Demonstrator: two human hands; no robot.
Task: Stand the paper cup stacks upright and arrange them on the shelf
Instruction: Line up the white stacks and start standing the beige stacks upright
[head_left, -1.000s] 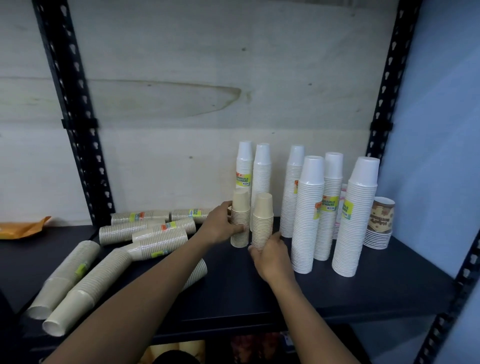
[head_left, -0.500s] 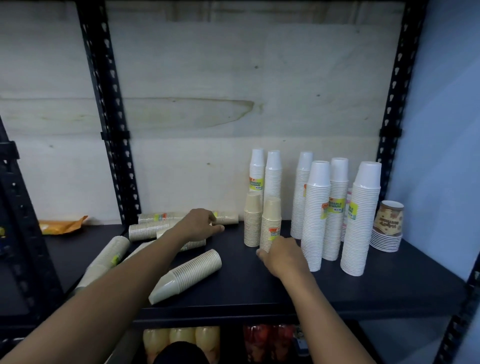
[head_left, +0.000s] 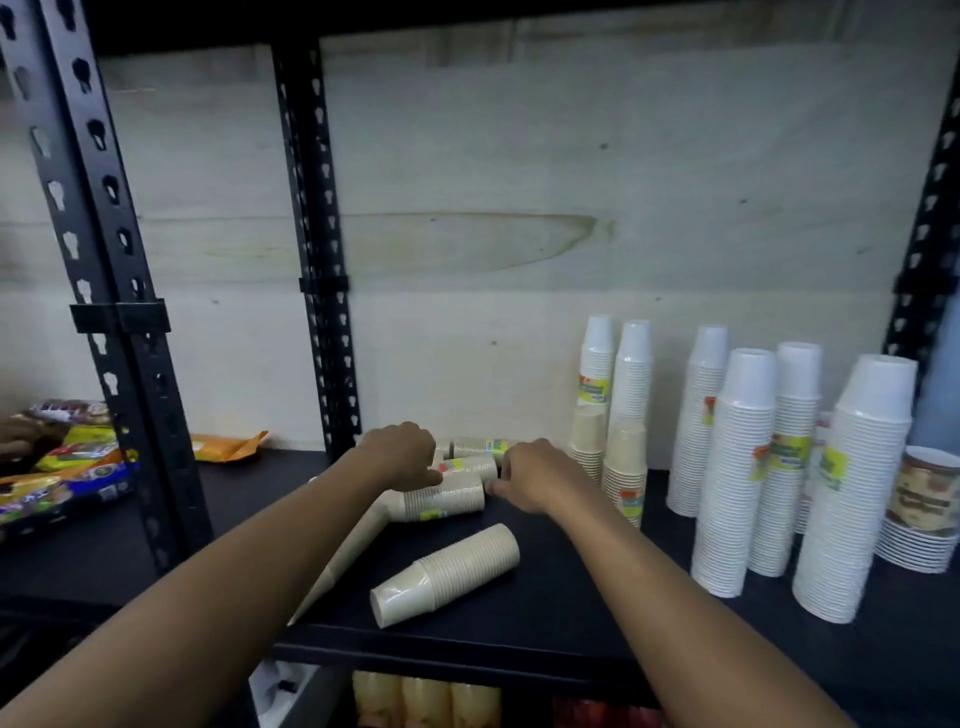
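Observation:
Several beige paper cup stacks lie on their sides on the black shelf (head_left: 545, 613). My left hand (head_left: 402, 457) curls over the top of one lying stack (head_left: 447, 501). My right hand (head_left: 535, 475) reaches in from the right, its thumb at that stack's end; its fingers are hidden behind its back. Two more lying stacks (head_left: 470, 464) sit just behind. Another lying stack (head_left: 447, 574) is near the front edge, and a long one (head_left: 337, 566) runs under my left forearm. Two short beige stacks (head_left: 623, 467) stand upright.
Several tall white cup stacks (head_left: 743, 467) stand upright at the right, with a printed cup on a pile of lids (head_left: 924, 499) at the far right. Black shelf posts (head_left: 317, 249) stand at the left. Snack packets (head_left: 67, 467) lie on the neighbouring shelf.
My right hand left the upright beige stacks and moved left to the lying ones. My left hand stayed over the lying stacks. The view has shifted left and closer.

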